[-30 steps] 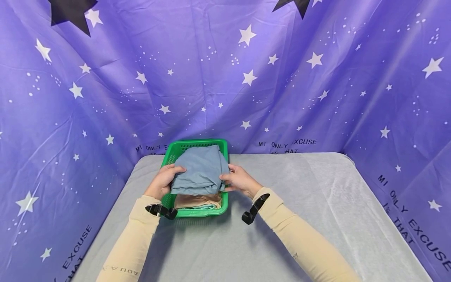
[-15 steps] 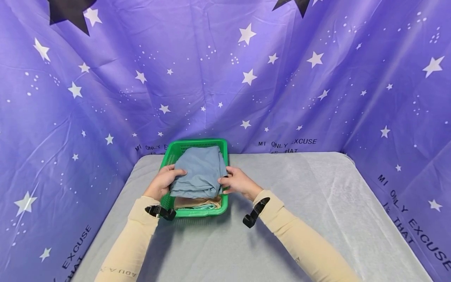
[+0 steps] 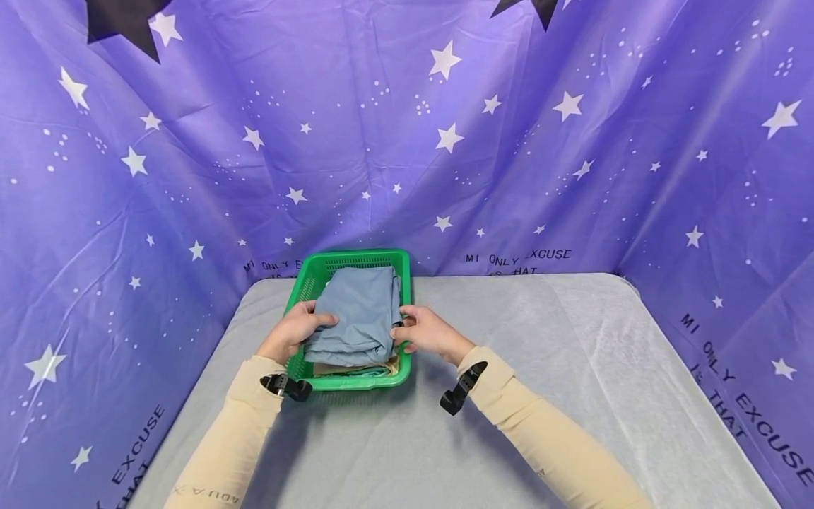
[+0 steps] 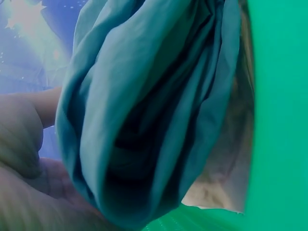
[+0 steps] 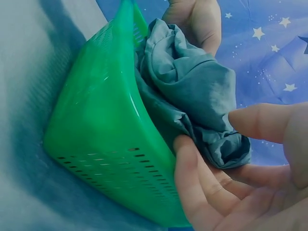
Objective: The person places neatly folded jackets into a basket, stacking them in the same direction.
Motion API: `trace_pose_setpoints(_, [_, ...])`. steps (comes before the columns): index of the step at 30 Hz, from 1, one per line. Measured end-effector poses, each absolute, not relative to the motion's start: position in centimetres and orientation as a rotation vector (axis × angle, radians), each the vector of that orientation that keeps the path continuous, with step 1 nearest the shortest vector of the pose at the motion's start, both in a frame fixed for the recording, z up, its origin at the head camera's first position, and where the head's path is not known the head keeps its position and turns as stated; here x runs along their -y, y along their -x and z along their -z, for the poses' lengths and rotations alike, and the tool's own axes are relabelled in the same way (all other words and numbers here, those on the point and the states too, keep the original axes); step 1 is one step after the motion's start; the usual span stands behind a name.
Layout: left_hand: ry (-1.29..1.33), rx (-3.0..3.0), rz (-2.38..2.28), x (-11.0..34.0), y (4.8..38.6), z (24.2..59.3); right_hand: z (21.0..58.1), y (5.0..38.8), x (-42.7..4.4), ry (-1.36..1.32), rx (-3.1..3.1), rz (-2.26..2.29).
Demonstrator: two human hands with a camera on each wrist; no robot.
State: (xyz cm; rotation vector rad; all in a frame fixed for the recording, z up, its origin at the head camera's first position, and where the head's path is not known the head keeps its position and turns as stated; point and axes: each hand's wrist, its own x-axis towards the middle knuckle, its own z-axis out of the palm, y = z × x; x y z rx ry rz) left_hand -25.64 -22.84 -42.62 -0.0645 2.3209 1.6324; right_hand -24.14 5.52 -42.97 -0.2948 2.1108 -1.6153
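Observation:
A folded blue-grey cloth (image 3: 357, 311) lies level over the inside of a green plastic basket (image 3: 362, 384). At its left side my left hand (image 3: 295, 332) holds it, thumb on top; the fingers beneath are hidden. My right hand (image 3: 434, 334) pinches the right edge by the basket's rim. In the right wrist view, the thumb (image 5: 260, 120) is above the bunched edge and the fingers (image 5: 190, 166) are below. Rounded folds of the cloth (image 4: 139, 96) fill the left wrist view. Under it, a beige cloth (image 3: 326, 369) and a green one (image 3: 372, 372) peek out at the front.
The basket stands at the back left of a table with a grey cover (image 3: 540, 367). A purple curtain (image 3: 407, 141) with stars encloses the back and both sides.
Both hands have moved slightly down and toward the front with the blue-grey cloth. It sits lower in the basket and hides more of the beige cloth.

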Motion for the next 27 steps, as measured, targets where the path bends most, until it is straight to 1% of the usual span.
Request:
trace_pose_setpoints(16, [-0.014,-2.449,-1.283,22.9,25.6,42.7,41.8,23.7,-5.5,0.374,-2.263,1.446])
trace_pose_setpoints(23, [-0.08,-2.597,-1.083,22.4,25.1,42.1,42.2,23.7,-4.7,0.462,-2.614,1.33])
trace_pose_setpoints(27, [-0.071,-2.677,-0.965,21.8,24.7,41.9,43.0,23.8,-4.1,0.562,-2.815,1.288])
